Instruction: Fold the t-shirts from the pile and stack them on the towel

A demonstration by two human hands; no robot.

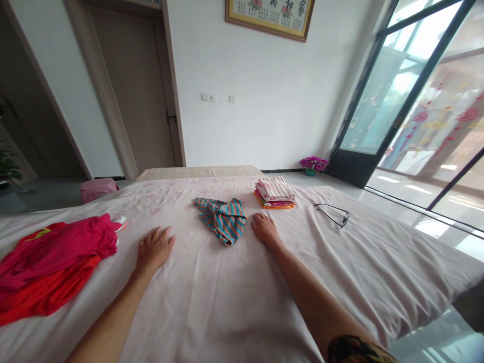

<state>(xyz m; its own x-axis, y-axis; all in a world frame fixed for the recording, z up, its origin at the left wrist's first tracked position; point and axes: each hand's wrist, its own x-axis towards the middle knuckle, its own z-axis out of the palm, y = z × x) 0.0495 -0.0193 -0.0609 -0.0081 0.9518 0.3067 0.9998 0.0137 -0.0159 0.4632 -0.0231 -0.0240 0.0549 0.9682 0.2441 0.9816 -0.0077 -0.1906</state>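
Both my hands lie flat, palms down, on a pale pink sheet (227,302) that covers the table. My left hand (154,248) rests open with fingers stretched out, holding nothing. My right hand (264,229) also lies open, just right of a crumpled blue and orange striped cloth (222,218), close to it but not gripping it. The striped cloth sits between my two hands.
A heap of pink and red garments (49,264) lies at the left edge. A folded stack of striped and coloured cloths (275,192) sits behind my right hand. A black clothes hanger (335,214) lies at the right. A pink stool (99,188) stands beyond the table.
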